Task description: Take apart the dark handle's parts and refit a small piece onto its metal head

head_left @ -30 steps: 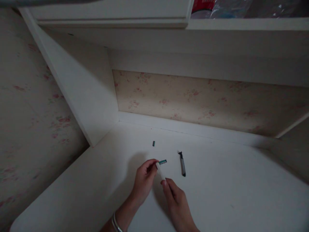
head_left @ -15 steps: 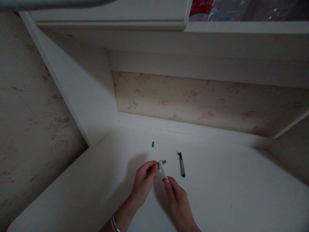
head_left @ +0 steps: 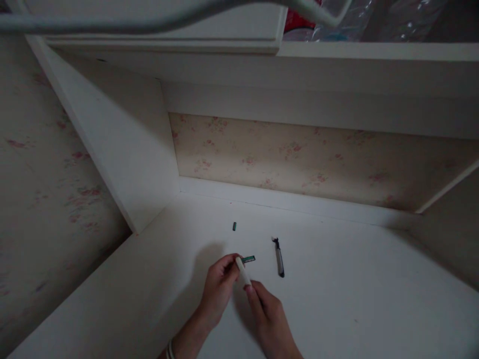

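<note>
My left hand (head_left: 220, 281) is closed in a pinch on the left end of a small green-and-dark strip, which looks like a razor cartridge (head_left: 248, 259). My right hand (head_left: 266, 311) grips the lower end of a white stick-like handle (head_left: 243, 271). The handle's tip crosses in front of the strip, beside my left fingertips; whether they are joined I cannot tell. Beyond my hands a second small green piece (head_left: 234, 226) lies on the white desk (head_left: 337, 289). To the right lies a grey-and-black razor handle (head_left: 279, 258) with a narrow head end.
A white side panel (head_left: 123, 134) rises at the left, and a low white ledge (head_left: 292, 198) runs along the back. Overhead is a shelf (head_left: 374, 51) holding clear plastic packages (head_left: 344, 22). A pale curved bar (head_left: 149, 23) crosses the top of the view.
The view has tilted up slightly, bringing more of the pale bar in. The white handle's tip has shifted left along the green strip, toward my left fingers.
</note>
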Tool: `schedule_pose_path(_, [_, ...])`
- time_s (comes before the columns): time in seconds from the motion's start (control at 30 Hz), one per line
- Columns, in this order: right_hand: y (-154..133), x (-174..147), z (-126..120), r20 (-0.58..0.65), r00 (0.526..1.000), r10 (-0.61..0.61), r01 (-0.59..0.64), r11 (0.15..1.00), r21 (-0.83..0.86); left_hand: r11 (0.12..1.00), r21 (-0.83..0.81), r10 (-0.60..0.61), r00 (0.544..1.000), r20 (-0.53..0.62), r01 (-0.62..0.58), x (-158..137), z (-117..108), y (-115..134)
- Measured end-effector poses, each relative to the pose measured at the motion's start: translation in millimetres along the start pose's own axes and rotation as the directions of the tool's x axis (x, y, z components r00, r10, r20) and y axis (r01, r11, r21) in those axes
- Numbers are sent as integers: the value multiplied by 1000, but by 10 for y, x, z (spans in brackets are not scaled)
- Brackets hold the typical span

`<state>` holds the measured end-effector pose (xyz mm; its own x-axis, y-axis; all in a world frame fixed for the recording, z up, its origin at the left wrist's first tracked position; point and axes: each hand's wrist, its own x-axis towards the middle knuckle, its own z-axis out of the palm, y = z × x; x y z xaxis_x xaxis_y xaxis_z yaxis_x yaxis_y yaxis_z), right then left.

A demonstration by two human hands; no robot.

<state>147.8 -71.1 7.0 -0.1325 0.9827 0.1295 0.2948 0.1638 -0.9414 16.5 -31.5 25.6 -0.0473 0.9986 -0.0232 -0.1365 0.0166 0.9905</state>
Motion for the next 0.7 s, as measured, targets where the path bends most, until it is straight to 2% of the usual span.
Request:
schedule_pose_path(0.17, [-14, -4, -13, -132, 990, 41, -42, 999, -6, 999, -33, -14, 1000, 19, 15, 1, 0, -29])
schedule_pose_path(0.33, [-7, -18, 6, 9, 1000, 0, 0, 1000, -3, 999, -3, 32, 999, 25, -32, -8, -5, -20])
schedule_pose_path(0.57, [-15, -27, -10, -129, 991, 31, -33, 999, -11, 999, -32, -7, 1000, 4, 7, 4, -6, -39])
schedule_pose_path(0.7, [-6, -24, -8, -38, 999, 2, -2, 1000, 0, 1000, -11, 19, 1000, 7, -19, 5, -7, -48])
